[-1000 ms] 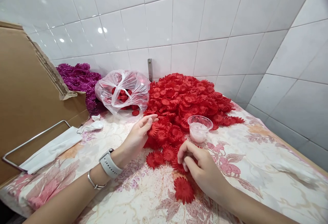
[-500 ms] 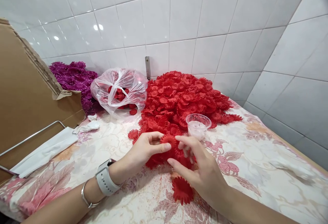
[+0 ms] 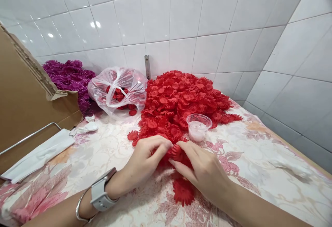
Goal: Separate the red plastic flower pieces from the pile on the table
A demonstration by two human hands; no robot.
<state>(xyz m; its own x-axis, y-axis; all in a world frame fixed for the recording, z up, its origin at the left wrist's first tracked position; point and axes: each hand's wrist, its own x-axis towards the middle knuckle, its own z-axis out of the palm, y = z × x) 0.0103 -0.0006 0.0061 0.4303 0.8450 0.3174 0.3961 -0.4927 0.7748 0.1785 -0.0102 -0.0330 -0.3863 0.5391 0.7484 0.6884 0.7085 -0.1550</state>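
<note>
- Left hand (image 3: 145,159) and right hand (image 3: 204,170): fingertips meet on one red fabric flower (image 3: 176,151), pinched between them.
- Red flower heap (image 3: 181,99): against the tiled wall, just behind the hands.
- Clear cup (image 3: 198,126): at the heap's front edge.
- Plastic bag (image 3: 116,90): left of the heap, red flowers inside.
- Purple flowers (image 3: 70,78): behind the bag.
- Single flat red flower (image 3: 183,191): on the floral tablecloth (image 3: 259,171).

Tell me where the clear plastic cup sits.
The clear plastic cup stands at the near edge of the red flower pile, just beyond the right hand.
</note>
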